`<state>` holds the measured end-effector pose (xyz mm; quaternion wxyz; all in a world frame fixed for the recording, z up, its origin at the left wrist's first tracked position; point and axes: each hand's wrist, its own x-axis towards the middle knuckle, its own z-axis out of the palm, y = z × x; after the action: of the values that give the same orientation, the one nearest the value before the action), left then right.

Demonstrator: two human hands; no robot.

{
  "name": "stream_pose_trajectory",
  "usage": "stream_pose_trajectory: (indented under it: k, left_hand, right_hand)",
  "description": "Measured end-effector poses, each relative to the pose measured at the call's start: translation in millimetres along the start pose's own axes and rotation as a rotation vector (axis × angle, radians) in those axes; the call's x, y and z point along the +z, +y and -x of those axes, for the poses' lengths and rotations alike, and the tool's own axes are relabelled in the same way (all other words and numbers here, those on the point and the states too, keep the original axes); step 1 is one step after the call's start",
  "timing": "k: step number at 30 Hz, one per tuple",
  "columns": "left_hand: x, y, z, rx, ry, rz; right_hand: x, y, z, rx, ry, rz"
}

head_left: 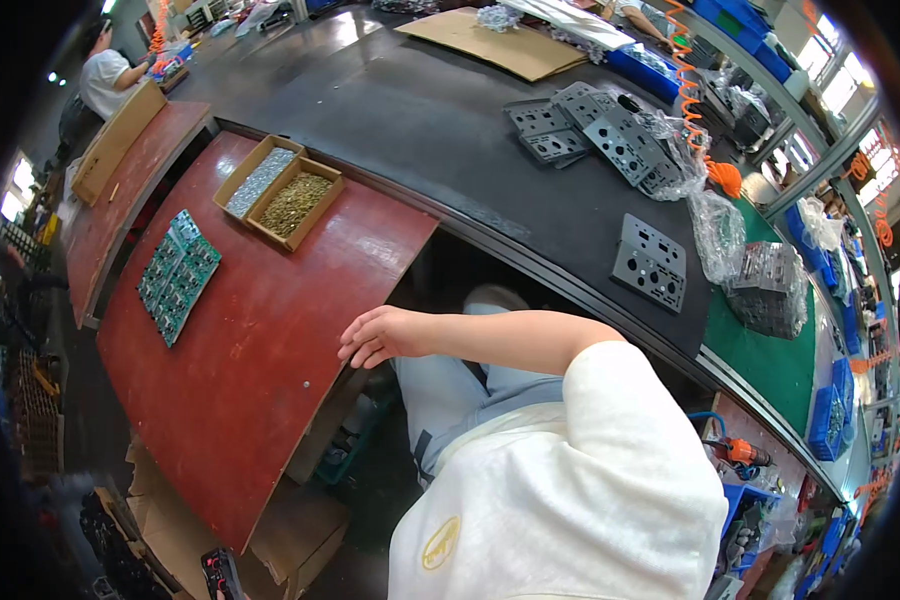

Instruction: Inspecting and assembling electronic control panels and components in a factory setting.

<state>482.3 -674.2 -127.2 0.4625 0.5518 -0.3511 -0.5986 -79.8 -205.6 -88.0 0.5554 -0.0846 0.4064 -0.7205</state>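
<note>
My right hand (378, 336) reaches leftward across my lap to the near right edge of a red board tabletop (260, 310). Its fingers are stretched out, slightly apart, with nothing in them. A tiny round metal piece (306, 384) lies on the red surface, nearest to that hand. Farther left rests a panel of green circuit boards (178, 278). Beyond it, two joined cardboard trays hold small parts: silver ones (260, 183) in one and brass-coloured ones (295, 205) in the other. My left hand is out of the picture.
A dark workbench (450, 130) runs behind, bearing grey perforated metal plates (650, 262), plastic-wrapped plates (770, 290) and flat cardboard (495, 45). An orange power tool (745, 452) lies at right. A black-and-red object (220, 575) shows lower left. Another person (105, 80) works far left.
</note>
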Motion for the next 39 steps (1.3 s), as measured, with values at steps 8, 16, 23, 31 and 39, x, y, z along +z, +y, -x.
stream_pose_trajectory:
  k: [8,16,23,31,39]
  left_hand:
    - [-28,-3,-17,0.123,-0.105,0.142]
    - [50,22,58,-0.009,-0.266,0.608]
    - [119,23,141,-0.035,-0.296,0.552]
    - [173,-16,223,-0.227,-0.460,0.396]
    - [199,-11,242,-0.147,-0.594,0.106]
  right_hand:
    - [4,4,-1,0.012,-0.009,-0.004]
    - [42,10,-19,0.094,-0.061,0.048]
    - [153,36,-57,0.136,-0.395,0.520]
    - [217,74,-126,0.206,-0.537,0.511]
    - [189,82,-106,0.247,-0.288,0.295]
